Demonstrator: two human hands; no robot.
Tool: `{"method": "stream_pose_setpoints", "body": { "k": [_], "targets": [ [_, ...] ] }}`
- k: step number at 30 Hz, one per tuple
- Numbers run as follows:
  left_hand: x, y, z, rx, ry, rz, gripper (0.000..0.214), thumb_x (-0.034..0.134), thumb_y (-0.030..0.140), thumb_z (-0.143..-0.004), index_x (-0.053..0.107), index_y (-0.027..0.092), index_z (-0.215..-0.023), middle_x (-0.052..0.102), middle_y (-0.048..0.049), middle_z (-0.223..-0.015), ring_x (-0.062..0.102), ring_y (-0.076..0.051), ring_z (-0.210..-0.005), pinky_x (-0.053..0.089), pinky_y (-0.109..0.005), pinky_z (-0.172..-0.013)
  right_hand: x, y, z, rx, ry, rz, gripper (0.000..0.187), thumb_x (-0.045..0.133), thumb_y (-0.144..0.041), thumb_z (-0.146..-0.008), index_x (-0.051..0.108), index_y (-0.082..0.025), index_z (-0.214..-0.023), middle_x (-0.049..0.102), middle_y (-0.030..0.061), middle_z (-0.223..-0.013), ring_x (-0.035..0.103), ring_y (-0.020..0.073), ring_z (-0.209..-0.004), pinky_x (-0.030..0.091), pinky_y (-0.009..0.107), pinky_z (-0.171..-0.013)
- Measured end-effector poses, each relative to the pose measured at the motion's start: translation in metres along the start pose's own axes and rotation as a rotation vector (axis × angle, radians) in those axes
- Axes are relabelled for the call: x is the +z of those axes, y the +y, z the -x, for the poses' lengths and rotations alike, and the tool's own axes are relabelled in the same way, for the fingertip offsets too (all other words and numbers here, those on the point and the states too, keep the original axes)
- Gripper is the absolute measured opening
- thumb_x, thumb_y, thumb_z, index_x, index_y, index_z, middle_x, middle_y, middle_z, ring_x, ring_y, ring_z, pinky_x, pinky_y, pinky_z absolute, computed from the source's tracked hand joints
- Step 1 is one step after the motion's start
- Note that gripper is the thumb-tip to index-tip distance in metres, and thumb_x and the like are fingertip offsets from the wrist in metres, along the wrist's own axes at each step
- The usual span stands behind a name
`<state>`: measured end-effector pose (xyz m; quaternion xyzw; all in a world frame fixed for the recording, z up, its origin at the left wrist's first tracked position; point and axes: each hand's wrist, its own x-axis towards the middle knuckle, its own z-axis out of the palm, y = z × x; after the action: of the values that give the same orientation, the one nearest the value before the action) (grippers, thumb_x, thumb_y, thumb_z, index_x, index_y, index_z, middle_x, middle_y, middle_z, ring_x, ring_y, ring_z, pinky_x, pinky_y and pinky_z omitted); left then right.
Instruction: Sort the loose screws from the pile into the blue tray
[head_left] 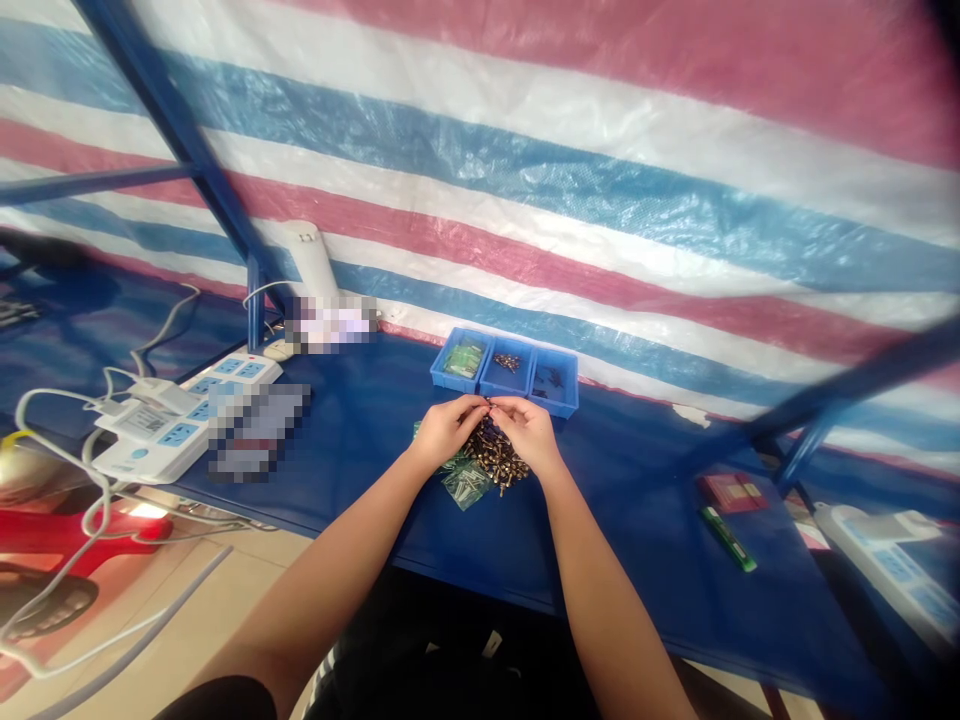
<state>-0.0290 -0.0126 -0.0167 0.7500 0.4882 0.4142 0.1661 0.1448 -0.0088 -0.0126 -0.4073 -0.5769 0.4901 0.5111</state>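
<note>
My left hand (446, 430) and my right hand (531, 432) meet fingertip to fingertip above the blue table. Both are pinched closed, and whatever lies between the fingers is too small to make out. Under and between them spreads a heap of small brass-coloured metal parts (504, 462). Beside it, below my left hand, lie small clear greenish bags (466, 482) with silvery pieces in them. Just beyond my fingers stands a row of three blue bins: the left bin (436, 378) holds greenish bags, the middle bin (491, 385) brass-coloured parts, the right bin (568, 405) dark slender pieces.
A white power strip (169, 455) with plugs and cables lies at the table's left edge, next to a blurred-out flat object (259, 435). To the right are a red box (731, 492) and a green packet (727, 540). Blue frame posts (217, 205) and a striped sheet (525, 160) stand behind.
</note>
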Motion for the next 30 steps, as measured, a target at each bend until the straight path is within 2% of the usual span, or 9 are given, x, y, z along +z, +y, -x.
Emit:
{"method": "stream_pose_setpoints", "body": {
  "k": [5,10,16,20,24,30],
  "targets": [
    [-0.002,0.0019,0.0006,-0.029,-0.062,0.013,0.03,0.045,0.043,-0.096,0.066,0.022,-0.103,0.071,0.0002,-0.081,0.066,-0.013,-0.07,0.048,-0.021,-0.064,0.0007,-0.0005,0.0008,-0.009,-0.007,-0.015,0.031,0.071,-0.041,-0.077,0.072,-0.02,-0.1,0.074,0.0071,-0.093,0.069,0.0216,-0.084,0.055,0.036,-0.08],
    [0.0004,0.0005,0.0007,-0.002,-0.011,0.029,0.033,0.052,0.044,-0.093,0.062,0.023,-0.115,0.064,0.0035,-0.069,0.057,-0.01,-0.057,0.046,-0.02,-0.06,-0.001,-0.0022,0.0001,-0.005,0.014,-0.011,0.032,0.071,-0.041,-0.077,0.072,-0.019,-0.101,0.073,0.0066,-0.088,0.069,0.0205,-0.079,0.056,0.036,-0.079],
    [0.0006,-0.0003,0.0001,0.003,-0.005,0.017,0.027,0.049,0.041,-0.094,0.065,0.021,-0.103,0.066,0.002,-0.072,0.06,-0.011,-0.062,0.045,-0.02,-0.061,-0.0003,-0.0041,0.0002,0.012,0.005,-0.012,0.033,0.072,-0.042,-0.076,0.072,-0.019,-0.099,0.074,0.0067,-0.088,0.069,0.0206,-0.08,0.056,0.037,-0.08],
    [-0.0013,0.001,0.0001,-0.014,-0.048,0.04,0.028,0.045,0.041,-0.096,0.064,0.022,-0.103,0.068,0.0007,-0.077,0.064,-0.012,-0.067,0.047,-0.02,-0.061,0.0007,-0.0032,0.0005,0.007,-0.001,-0.024,0.032,0.072,-0.041,-0.076,0.072,-0.02,-0.1,0.074,0.007,-0.091,0.069,0.0205,-0.081,0.055,0.037,-0.081],
    [-0.001,0.0006,0.0002,-0.019,-0.076,0.044,0.028,0.042,0.041,-0.097,0.062,0.021,-0.103,0.067,0.0012,-0.073,0.062,-0.012,-0.063,0.046,-0.02,-0.06,0.0002,-0.0022,0.0003,0.0,-0.007,-0.022,0.033,0.071,-0.041,-0.077,0.072,-0.02,-0.101,0.074,0.0075,-0.094,0.069,0.0205,-0.082,0.055,0.037,-0.082],
    [0.0017,-0.0011,0.001,0.0,-0.022,0.025,0.03,0.049,0.043,-0.094,0.06,0.022,-0.113,0.064,0.0035,-0.067,0.057,-0.01,-0.056,0.045,-0.02,-0.059,-0.0013,-0.0019,0.0,0.008,0.008,-0.017,0.033,0.071,-0.041,-0.077,0.072,-0.019,-0.101,0.074,0.0076,-0.09,0.069,0.0208,-0.08,0.056,0.037,-0.08]
  ]
}}
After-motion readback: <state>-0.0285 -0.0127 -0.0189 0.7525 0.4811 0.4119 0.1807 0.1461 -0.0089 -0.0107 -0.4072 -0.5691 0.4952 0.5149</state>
